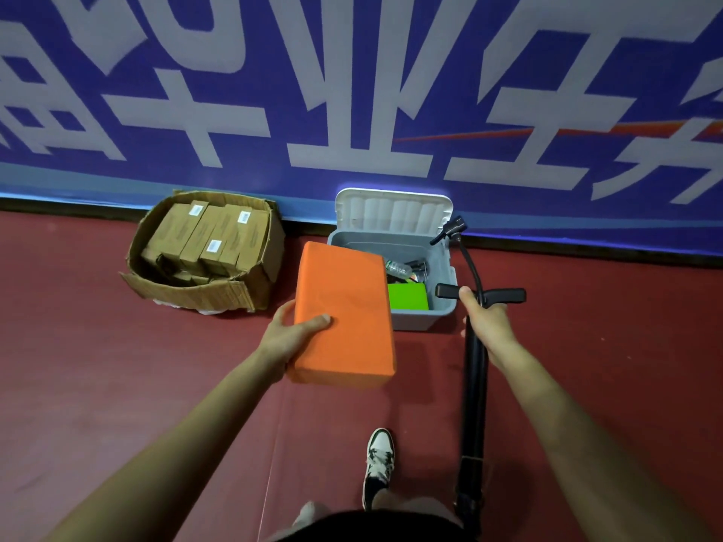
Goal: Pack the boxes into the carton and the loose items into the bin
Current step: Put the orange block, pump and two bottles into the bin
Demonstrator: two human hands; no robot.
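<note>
Left hand (287, 338) pinches the orange block (342, 311), right hand (487, 320) grips the pump (475, 385); its long barrel may jam across the bin (422, 320).

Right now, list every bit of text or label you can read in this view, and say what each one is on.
Blue wall banner: huge white Chinese characters, cropped by the frame; only "业" reads whole.
Brown cardboard boxes in the torn cardboard carton: white barcode stickers and faint print, too small to read.
Clear plastic bottle in the grey plastic bin: label too blurred to read.
Orange foam block, black floor pump: no text visible.
</note>
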